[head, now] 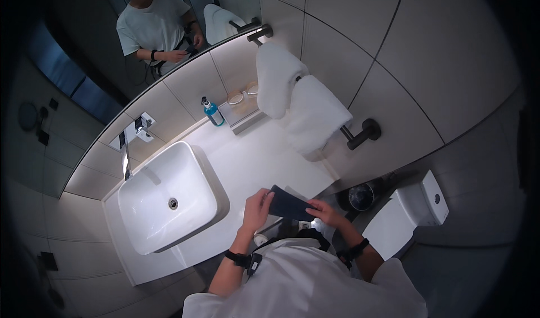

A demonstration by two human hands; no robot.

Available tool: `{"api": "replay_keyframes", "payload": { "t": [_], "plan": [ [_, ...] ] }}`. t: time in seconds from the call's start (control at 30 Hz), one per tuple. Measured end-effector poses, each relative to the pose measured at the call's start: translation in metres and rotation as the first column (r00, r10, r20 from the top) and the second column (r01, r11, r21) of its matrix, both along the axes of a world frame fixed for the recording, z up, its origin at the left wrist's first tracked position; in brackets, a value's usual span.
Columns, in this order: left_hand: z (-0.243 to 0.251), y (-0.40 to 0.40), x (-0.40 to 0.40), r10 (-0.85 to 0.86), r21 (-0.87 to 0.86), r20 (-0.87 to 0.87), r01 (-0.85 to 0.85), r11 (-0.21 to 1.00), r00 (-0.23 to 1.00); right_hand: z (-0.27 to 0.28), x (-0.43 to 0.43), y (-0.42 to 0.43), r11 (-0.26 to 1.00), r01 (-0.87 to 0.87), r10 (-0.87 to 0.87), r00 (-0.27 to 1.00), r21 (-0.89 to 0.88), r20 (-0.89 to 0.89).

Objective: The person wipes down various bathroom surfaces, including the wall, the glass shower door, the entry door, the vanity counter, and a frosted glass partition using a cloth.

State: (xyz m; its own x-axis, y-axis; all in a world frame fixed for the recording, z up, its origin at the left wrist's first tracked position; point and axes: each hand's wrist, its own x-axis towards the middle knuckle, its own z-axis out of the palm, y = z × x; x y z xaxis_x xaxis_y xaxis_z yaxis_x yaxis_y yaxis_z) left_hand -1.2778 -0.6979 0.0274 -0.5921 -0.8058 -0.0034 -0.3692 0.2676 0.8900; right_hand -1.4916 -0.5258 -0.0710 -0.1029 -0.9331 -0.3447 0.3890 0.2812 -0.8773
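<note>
Between my two hands I hold a dark navy folded cloth (pixel 291 204) in front of my body, by the counter's front edge. My left hand (pixel 256 208) pinches its left end, thumb on top. At the opposite end, the fingers of my right hand (pixel 327 212) grip the lower right corner. The cloth looks flat and slightly tilted; what lies beneath it is hidden. Black straps with small devices circle both wrists. To the left, a white rectangular vessel sink (pixel 202 162) sits on the white countertop (pixel 249 157), below a chrome wall-mounted faucet (pixel 125 157).
A blue pump bottle (pixel 214 113) stands beside a tray (pixel 249 121) with two glasses (pixel 235 98). White towels (pixel 320 111) hang on a black rail (pixel 354 138) over the counter's right end. A white toilet (pixel 396 216) and a dark bin (pixel 361 197) are at right. A mirror (pixel 97 69) spans the wall.
</note>
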Motion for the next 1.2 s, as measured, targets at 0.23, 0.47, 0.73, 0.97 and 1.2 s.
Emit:
{"api": "replay_keyframes", "payload": {
  "t": [0.23,0.47,0.73,0.97,1.2],
  "plan": [
    [-0.016,-0.049,-0.011,0.108,-0.075,0.179,-0.096,0.993,0.978,-0.136,-0.043,-0.006,0.884,0.456,-0.458,0.802,-0.103,-0.384],
    [-0.094,-0.013,0.144,0.026,0.031,0.441,-0.044,0.999,0.897,-0.115,-0.062,0.040,0.964,0.250,-0.109,0.685,0.092,-0.720],
    [-0.132,0.051,0.229,0.430,-0.270,0.609,-0.335,0.903,0.667,-0.021,-0.027,-0.013,0.990,-0.102,-0.061,0.286,-0.094,-0.956],
    [-0.136,0.053,0.221,0.380,-0.148,0.821,-0.485,0.862,0.425,-0.048,-0.030,-0.059,0.947,-0.310,0.079,-0.025,0.082,-0.997],
    [-0.116,0.052,0.215,0.233,0.002,0.894,-0.524,0.852,0.382,-0.061,-0.026,-0.067,0.951,-0.277,0.113,-0.113,0.140,-0.987]
  ]
}}
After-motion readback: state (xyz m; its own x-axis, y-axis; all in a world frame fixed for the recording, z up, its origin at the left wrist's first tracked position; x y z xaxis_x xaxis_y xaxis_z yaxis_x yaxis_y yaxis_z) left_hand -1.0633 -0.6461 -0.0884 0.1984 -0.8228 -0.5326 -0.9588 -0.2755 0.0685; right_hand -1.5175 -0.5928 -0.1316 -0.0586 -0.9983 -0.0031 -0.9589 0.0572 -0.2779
